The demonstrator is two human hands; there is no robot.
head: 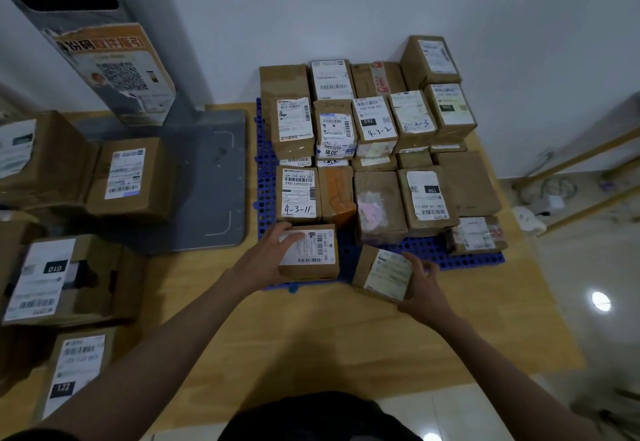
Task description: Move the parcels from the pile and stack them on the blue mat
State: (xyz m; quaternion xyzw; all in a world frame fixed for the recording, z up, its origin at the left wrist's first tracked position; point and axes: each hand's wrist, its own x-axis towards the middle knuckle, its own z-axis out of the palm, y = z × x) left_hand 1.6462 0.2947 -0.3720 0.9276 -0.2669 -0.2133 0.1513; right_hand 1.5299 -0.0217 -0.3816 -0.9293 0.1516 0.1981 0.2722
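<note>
A blue perforated mat [450, 258] lies on the wooden table and carries several brown cardboard parcels [377, 205] with white labels, stacked in rows. My left hand [266, 255] grips a small brown parcel [311, 252] that sits on the mat's front left corner. My right hand [424, 288] holds another small labelled parcel [382, 272], tilted, at the mat's front edge. The pile of remaining parcels [128, 177] is on the left side.
A grey flat scale plate [214, 177] lies between the pile and the mat, with a grey post [86, 25] bearing a poster behind it. The wooden table [329, 343] is bare in front of me. The tiled floor and a wooden rack [581, 177] are on the right.
</note>
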